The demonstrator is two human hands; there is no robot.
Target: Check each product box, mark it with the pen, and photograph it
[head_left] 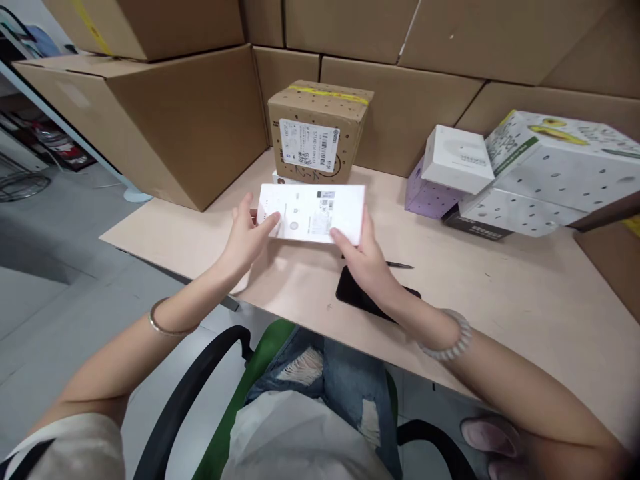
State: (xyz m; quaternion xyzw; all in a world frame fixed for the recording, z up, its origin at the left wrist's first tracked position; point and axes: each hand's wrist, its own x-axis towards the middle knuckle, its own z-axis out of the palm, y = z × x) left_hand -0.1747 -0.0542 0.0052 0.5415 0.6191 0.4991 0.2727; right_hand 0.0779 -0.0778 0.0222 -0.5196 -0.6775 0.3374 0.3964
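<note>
A flat white box (313, 213) with a printed label and barcode is held up over the table between both hands. My left hand (246, 237) grips its left end, thumb on the face. My right hand (367, 257) grips its lower right corner. Under my right wrist a black phone (357, 298) lies on the table, with a dark pen (397, 265) just beyond it. Behind the white box stands a small brown carton (317, 130) with yellow tape and a shipping label.
The beige table (500, 307) is ringed by large cardboard boxes (165, 120) at the left and back. At the right sit a white box (457, 159), a purple box (425, 197) and white perforated fruit boxes (545, 173). A black and green chair (200, 393) is beneath me.
</note>
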